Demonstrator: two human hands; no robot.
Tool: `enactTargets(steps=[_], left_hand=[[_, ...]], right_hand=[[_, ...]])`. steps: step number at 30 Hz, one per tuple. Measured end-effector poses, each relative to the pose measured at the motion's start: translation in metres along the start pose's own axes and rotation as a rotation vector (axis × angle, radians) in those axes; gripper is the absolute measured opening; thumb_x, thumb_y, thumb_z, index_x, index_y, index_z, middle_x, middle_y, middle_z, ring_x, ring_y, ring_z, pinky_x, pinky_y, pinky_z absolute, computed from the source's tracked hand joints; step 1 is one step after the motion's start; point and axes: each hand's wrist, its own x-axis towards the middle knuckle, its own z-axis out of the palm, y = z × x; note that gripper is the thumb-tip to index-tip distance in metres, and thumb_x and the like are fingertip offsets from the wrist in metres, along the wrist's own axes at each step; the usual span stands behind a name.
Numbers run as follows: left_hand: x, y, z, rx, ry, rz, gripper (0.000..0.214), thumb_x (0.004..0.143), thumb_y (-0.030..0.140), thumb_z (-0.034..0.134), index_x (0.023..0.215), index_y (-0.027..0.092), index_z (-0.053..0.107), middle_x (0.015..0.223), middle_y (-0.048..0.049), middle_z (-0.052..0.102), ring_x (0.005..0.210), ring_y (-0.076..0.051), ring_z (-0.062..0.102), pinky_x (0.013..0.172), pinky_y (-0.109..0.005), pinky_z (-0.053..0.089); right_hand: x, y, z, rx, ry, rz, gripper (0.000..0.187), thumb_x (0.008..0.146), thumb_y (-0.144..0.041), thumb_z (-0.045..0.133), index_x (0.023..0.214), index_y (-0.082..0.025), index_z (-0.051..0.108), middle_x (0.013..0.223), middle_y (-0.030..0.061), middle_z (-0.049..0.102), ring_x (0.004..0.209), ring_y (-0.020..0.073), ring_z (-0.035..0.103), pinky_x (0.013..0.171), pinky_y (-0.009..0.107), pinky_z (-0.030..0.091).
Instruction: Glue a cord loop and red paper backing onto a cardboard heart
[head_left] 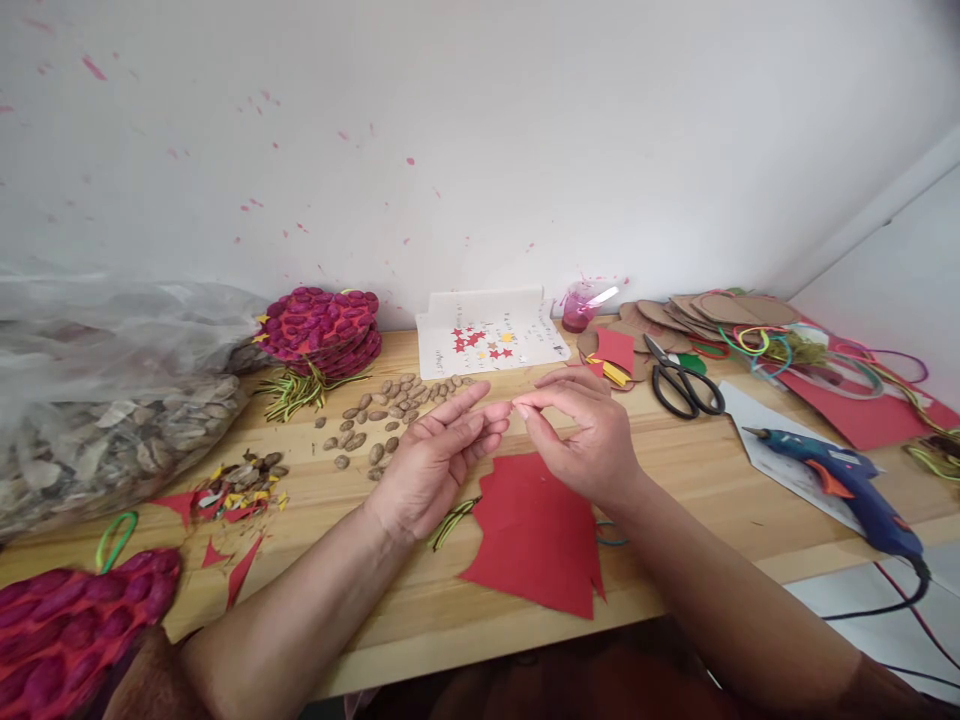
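Observation:
My left hand (439, 455) lies palm up over the wooden table (360, 600), its fingers stretched out toward the right. My right hand (581, 430) hovers above a red paper sheet (536, 540), with thumb and forefinger pinched together at the left hand's fingertips. Whatever the pinch holds is too small to make out. Several brown seeds (382, 410) are scattered just behind the left hand. A few green and yellow strips (452, 522) lie beside the left wrist.
A plastic bag of dry husks (97, 420) fills the left. Pink seed-covered shapes (322, 328) sit at the back, another (67, 625) at the front left. Scissors (682, 385), a blue glue gun (847, 485), cardboard discs (705, 312), a paper with stars (484, 340) and scraps (240, 488) lie around.

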Motion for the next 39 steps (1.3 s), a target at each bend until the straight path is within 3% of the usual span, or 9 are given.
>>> enactTargets(steps=[15,26,31,39], left_hand=[[0.000,0.002,0.002,-0.039,0.001,-0.012,0.041,0.087,0.006,0.065,0.128,0.013,0.063,0.115,-0.0115,0.074,0.091,-0.013,0.072,0.084,-0.021,0.058],[0.000,-0.001,0.002,-0.004,-0.034,0.011,0.045,0.087,0.007,0.067,0.130,0.016,0.062,0.115,-0.0104,0.074,0.093,-0.013,0.073,0.084,-0.021,0.058],[0.001,0.000,0.001,-0.005,-0.015,0.015,0.044,0.087,0.006,0.065,0.131,0.015,0.061,0.115,-0.0110,0.074,0.091,-0.013,0.073,0.083,-0.020,0.059],[0.000,-0.001,0.002,0.019,-0.026,0.064,0.044,0.087,0.010,0.067,0.130,0.017,0.062,0.117,-0.0097,0.074,0.093,-0.013,0.072,0.085,-0.022,0.057]], right_hand=[[-0.001,-0.003,0.002,-0.015,0.025,0.014,0.013,0.083,-0.013,0.068,0.085,-0.026,0.068,0.077,-0.0010,0.073,0.089,0.0226,0.065,0.087,0.044,0.048],[0.004,-0.005,0.002,-0.047,0.029,0.015,0.017,0.076,-0.006,0.065,0.075,-0.023,0.060,0.072,0.0005,0.067,0.083,0.0219,0.063,0.080,0.040,0.049],[0.002,0.003,0.002,-0.095,0.036,0.062,0.016,0.075,-0.007,0.067,0.076,-0.022,0.062,0.073,0.0004,0.068,0.080,0.0212,0.063,0.080,0.040,0.048],[-0.001,0.000,0.003,-0.062,-0.018,0.042,0.008,0.084,-0.016,0.067,0.085,-0.024,0.071,0.077,0.0018,0.074,0.089,0.0238,0.064,0.085,0.044,0.049]])
